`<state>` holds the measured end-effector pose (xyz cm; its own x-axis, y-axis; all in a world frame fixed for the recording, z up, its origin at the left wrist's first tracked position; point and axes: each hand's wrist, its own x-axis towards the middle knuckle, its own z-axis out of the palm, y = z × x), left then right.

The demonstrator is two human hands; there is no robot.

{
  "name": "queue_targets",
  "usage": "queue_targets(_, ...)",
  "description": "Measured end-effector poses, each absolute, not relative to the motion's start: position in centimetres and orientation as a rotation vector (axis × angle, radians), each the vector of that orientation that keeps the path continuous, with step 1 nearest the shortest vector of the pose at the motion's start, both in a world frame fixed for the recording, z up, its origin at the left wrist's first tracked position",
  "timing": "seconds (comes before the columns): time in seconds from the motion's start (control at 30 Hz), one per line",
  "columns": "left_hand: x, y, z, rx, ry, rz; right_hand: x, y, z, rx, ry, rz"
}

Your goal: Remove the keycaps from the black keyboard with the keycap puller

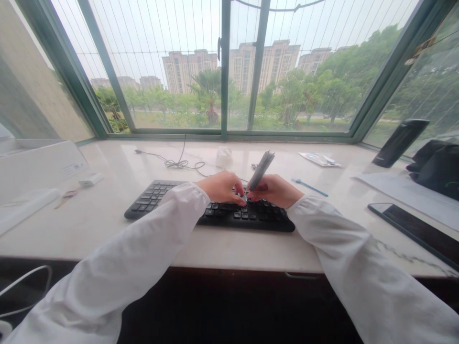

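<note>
Containers: an open-topped white box [43, 162] stands at the left of the pale, glossy, veined counter [251, 253]; its contents cannot be made out. A flat, clear-and-white packet [319, 160] lies near the window, contents unclear. A soft black bundle [439, 167] sits at the far right beside a smooth, dark, tilted cylinder [399, 143].

Markings: small dark print shows on the box's side, too small to read. Key legends on the black plastic keyboard [254, 216] are likewise illegible.

Hands: the keyboard lies at the counter's middle, under both hands. The right hand [274, 190] grips a slim grey tool [262, 169], leaning, its ragged end up, fingers closed around its lower part. The left hand [222, 187] is at the keys just beside it, thumb and fingertips narrowly spaced; whether they pinch anything cannot be told.

Surroundings: a thin dark cable [175, 164] lies coiled behind the keyboard; a slender blue stick [310, 186] and a flat, glossy phone [419, 229] lie to the right.
</note>
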<state>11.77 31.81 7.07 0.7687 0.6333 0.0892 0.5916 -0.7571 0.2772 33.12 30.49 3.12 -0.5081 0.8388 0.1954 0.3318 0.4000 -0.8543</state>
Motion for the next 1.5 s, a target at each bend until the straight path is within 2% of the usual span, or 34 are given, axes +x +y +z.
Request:
queue_targets(0.3,11.93,31.36,7.37,2.784,0.946,0.281,32.63,30.24,3.0,-0.923,-2.082,0.992)
queue_targets(0.5,12.13,31.48,6.99,2.822,0.947,0.281,32.58,30.05,3.36,-0.994,-2.148,0.781)
queue_targets(0.7,12.09,32.0,6.58,2.899,0.902,0.308,32.59,30.4,2.99,-0.933,-2.118,0.886)
queue_targets(0.97,12.02,32.25,6.57,2.925,0.87,0.268,32.53,30.3,2.93,-1.02,-2.164,0.666)
queue_targets(1.17,11.94,32.17,6.64,2.917,0.914,0.266,32.82,30.56,2.92,-1.002,-2.068,0.898)
queue_targets(1.5,11.92,32.08,6.81,2.919,0.856,0.29,32.32,30.48,3.11,-0.981,-2.154,0.882)
